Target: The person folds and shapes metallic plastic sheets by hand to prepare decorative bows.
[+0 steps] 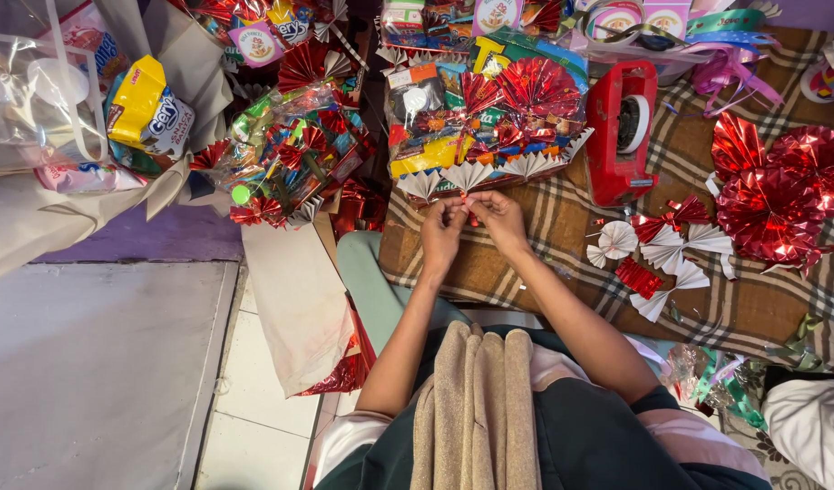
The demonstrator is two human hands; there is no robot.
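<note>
Both hands — left hand (441, 231), right hand (500, 218) — pinch a small red piece (472, 218) beside the gift hamper (485, 118).

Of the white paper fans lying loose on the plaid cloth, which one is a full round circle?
The small round white fan, just below the red tape dispenser. The other white fans beside it open only partly.

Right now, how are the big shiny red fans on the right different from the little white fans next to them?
The red foil fans are bigger than the white paper fans. The red foil fans are shiny and glinting; the white paper fans look plain and matte. The red ones open into nearly full rounds, while most white ones spread as narrower wedges. Both kinds are pleated and lie on the checked cloth, away from both hands.
</note>
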